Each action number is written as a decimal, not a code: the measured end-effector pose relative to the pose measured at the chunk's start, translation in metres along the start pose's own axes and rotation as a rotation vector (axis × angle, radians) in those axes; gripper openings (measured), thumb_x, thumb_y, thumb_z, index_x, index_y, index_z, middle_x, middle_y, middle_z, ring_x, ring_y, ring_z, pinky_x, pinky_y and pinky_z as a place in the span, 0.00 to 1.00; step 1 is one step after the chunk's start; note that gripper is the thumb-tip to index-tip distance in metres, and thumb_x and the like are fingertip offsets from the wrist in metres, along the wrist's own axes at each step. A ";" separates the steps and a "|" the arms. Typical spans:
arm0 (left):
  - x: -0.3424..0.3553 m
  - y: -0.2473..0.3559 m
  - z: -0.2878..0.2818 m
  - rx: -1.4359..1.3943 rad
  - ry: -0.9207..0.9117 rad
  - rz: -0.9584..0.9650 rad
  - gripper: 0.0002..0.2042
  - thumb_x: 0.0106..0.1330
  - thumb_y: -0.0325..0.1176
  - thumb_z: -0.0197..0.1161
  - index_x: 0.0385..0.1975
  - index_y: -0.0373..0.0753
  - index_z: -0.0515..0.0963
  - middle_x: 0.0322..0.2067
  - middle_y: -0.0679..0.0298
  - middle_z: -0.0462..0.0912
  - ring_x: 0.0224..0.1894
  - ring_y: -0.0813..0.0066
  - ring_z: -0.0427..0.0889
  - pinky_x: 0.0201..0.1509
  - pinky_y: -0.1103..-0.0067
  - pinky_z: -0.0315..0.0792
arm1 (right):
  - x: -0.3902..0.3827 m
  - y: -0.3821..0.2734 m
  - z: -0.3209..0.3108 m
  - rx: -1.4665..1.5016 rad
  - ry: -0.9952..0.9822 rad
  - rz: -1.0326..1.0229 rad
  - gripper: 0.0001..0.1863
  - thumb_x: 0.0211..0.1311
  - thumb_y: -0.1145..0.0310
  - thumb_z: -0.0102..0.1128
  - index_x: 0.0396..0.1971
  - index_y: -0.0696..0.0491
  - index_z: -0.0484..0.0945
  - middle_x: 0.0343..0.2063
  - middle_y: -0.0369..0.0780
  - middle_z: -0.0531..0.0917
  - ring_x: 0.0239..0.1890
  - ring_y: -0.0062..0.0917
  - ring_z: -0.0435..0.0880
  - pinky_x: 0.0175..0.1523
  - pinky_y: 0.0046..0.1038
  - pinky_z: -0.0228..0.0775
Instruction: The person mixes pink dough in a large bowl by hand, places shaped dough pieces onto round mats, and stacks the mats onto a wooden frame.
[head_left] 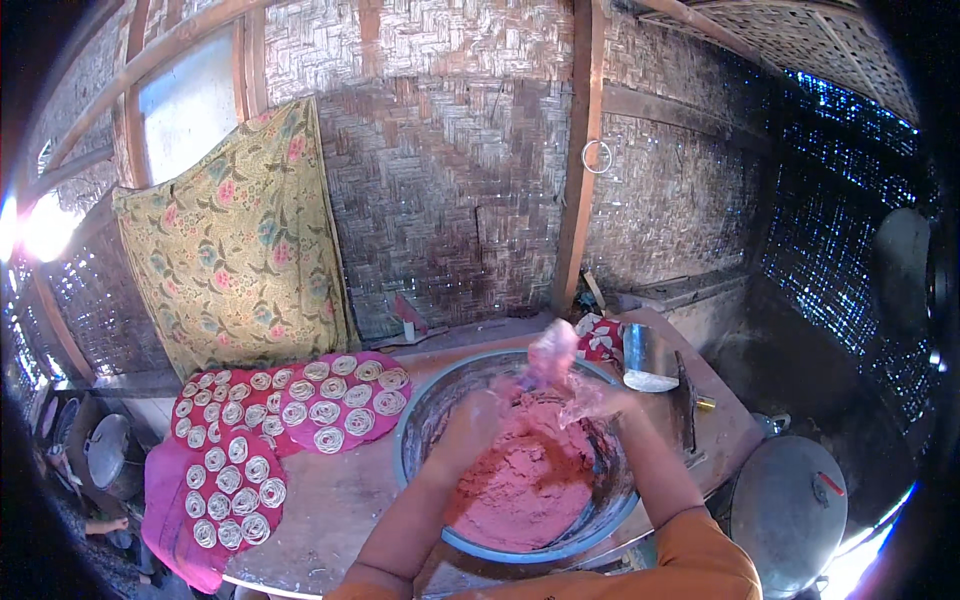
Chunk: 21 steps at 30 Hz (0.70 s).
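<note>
A wide blue basin (412, 400) stands on the table, holding crumbly pink dough (520, 490) with a darker reddish patch. Above its far side, a crumpled, clear-looking plastic bag (553, 350) with pinkish-white smears is held up. My left hand (485, 408) is blurred, and its fingers close on the lower end of the bag. My right hand (592, 400), coated in pale pink dough, is beside the bag over the basin's right part. Its fingers look stretched out toward the left.
Coiled pale noodle rounds (325, 412) lie on pink cloth-covered trays (290, 475) at the left of the table (340, 520). A shiny metal tin (648, 355) and a red-and-white patterned cloth (600, 338) are beyond the basin. A large lidded pot (790, 520) stands at right.
</note>
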<state>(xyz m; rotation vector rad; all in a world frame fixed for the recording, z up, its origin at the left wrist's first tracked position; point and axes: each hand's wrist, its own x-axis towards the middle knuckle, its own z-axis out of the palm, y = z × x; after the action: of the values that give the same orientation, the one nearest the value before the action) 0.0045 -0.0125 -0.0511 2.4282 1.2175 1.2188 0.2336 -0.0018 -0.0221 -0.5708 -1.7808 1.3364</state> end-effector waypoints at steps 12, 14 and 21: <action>-0.011 0.002 0.008 -0.270 0.012 -0.067 0.11 0.67 0.33 0.49 0.37 0.30 0.71 0.23 0.43 0.75 0.23 0.50 0.76 0.26 0.63 0.67 | 0.010 -0.002 0.006 0.829 -0.351 -0.159 0.46 0.52 0.43 0.59 0.65 0.50 0.51 0.65 0.39 0.57 0.67 0.34 0.53 0.71 0.39 0.40; -0.017 0.017 0.022 -0.329 -0.074 -0.073 0.11 0.68 0.35 0.49 0.39 0.32 0.71 0.21 0.45 0.74 0.20 0.54 0.75 0.24 0.66 0.66 | 0.017 -0.001 0.007 0.886 -0.260 -0.179 0.48 0.49 0.39 0.57 0.66 0.49 0.50 0.65 0.40 0.56 0.67 0.37 0.54 0.69 0.43 0.43; -0.015 0.047 0.038 -1.163 -0.414 -0.665 0.11 0.70 0.41 0.48 0.41 0.42 0.71 0.22 0.67 0.73 0.19 0.79 0.71 0.21 0.81 0.66 | 0.015 0.010 0.003 0.791 0.079 -0.099 0.53 0.45 0.31 0.54 0.66 0.48 0.49 0.63 0.40 0.60 0.63 0.38 0.60 0.65 0.47 0.53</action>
<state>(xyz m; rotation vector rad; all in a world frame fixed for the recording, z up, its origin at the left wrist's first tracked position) 0.0555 -0.0462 -0.0630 1.1814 0.7266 0.7798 0.2221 0.0111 -0.0265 -0.0896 -1.0611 1.7582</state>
